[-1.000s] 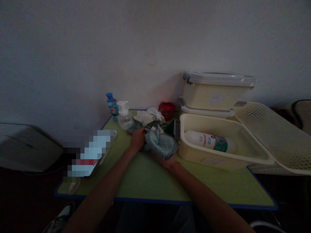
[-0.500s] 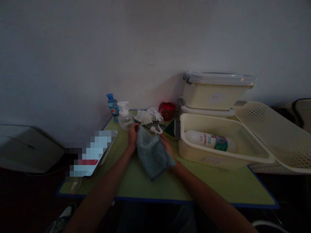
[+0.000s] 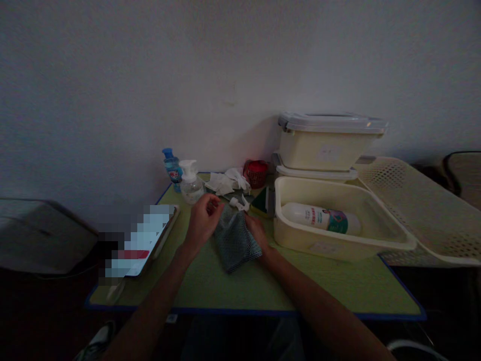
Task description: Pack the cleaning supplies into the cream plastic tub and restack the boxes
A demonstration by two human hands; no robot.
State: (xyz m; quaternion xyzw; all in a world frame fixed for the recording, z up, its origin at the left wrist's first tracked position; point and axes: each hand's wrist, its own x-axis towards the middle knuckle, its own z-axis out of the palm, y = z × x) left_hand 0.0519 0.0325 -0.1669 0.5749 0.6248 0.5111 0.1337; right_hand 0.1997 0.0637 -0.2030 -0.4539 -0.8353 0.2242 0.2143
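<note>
A grey-green cleaning cloth (image 3: 235,240) with a checkered border hangs in loose folds over the table. My right hand (image 3: 256,231) grips its right side, with the fingers partly hidden behind the fabric. At the cloth's upper left edge is my left hand (image 3: 204,220), its fingers loosely curled and a gap between them and the thumb; no fabric shows in that gap. Just beyond the cloth lies a white spray trigger head (image 3: 240,203). To its right is a green and yellow sponge (image 3: 263,202).
Behind my hands stand a clear pump bottle (image 3: 192,188), a blue bottle (image 3: 173,170), white tissues (image 3: 225,183) and a red woven basket (image 3: 256,174). A cream bin (image 3: 323,248) holding a white bottle (image 3: 319,216) sits right, before stacked boxes (image 3: 323,150). A tablet (image 3: 145,240) lies left.
The bunched cloth was opened out toward me, and now hangs narrower and folded. My left hand has come off its upper left corner and nearer to me. My right hand keeps its hold.
</note>
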